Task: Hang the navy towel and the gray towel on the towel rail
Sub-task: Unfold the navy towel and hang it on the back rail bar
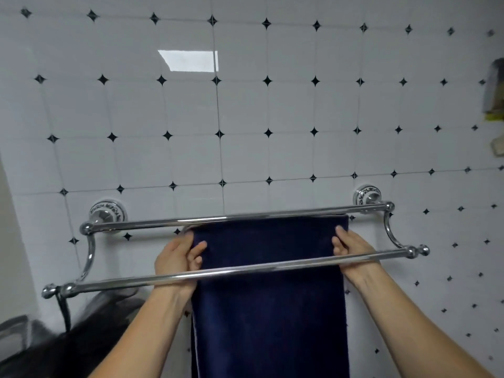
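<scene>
— Where do we stand with the navy towel (270, 290)?

— It's draped over the back bar of the towel rail (152, 223), centre-right in the frame, hanging down behind the front bar. Our left hand (177, 255) pinches its left edge, our right hand (351, 248) grips the right edge, both reaching up between the two bars.

— What could spoil it?

— If we tug unevenly, the towel could slide along the chrome or hang crooked. Pulling too hard might drag it off entirely. Our wrists could also catch the front bar.

— And the gray towel?

— We can't see it anywhere in view.
</scene>
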Tool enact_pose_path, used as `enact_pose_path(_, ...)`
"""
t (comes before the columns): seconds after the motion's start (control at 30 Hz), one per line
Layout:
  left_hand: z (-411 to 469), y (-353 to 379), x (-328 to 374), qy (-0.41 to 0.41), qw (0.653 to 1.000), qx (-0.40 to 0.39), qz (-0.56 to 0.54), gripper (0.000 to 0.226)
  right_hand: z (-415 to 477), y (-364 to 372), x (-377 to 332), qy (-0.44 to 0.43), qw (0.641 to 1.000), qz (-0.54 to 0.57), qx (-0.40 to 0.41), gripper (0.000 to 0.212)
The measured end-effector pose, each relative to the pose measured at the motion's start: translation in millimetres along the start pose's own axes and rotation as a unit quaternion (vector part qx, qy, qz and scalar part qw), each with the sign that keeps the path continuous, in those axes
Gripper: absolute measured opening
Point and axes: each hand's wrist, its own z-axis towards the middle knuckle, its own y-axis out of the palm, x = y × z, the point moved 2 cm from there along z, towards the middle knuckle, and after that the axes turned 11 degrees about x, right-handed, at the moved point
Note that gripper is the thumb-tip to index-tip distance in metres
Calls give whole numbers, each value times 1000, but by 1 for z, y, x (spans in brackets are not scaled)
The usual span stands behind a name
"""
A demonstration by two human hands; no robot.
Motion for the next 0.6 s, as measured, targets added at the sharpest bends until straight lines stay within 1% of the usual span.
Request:
enact_pose_path(0.1,10,17,15,34,999,-39,-14,19,8,23,-8,-46,998,25,-18,15)
enact_pose_path(0.2,11,32,28,61,992,-85,-75,33,11,45,-22,-57,995,67,-45,25)
enact_pose_path(0.27,14,39,31,80,983,-114,-120,43,10,56,-29,-48,990,93,-95,27)
enact_pose_path(0.3,14,42,33,93,977,-139,-129,38,9,58,-31,-40,986,111,-122,26)
enact_pose_path(0.37,14,43,32,127,967,-195,-104,25,5,58,-31,-29,975,134,-177,23)
enact_pose_path(0.4,13,40,31,144,961,-215,-93,28,5,56,-29,-24,969,140,-200,28)
enact_pose_path(0.43,13,35,29,147,960,-219,-95,36,6,53,-28,-20,965,143,-221,34)
enact_pose_path(0.5,14,25,26,133,961,-211,-122,52,8,48,-28,-20,950,152,-273,34)
enact_pose_path(0.53,12,22,26,124,957,-217,-146,50,8,46,-27,-18,935,169,-311,33)
enact_pose_path(0.57,9,21,27,111,951,-227,-176,42,9,46,-27,-6,917,186,-352,37)
enact_pose_path(0.6,6,22,27,99,944,-239,-206,30,8,45,-27,0,904,201,-376,40)
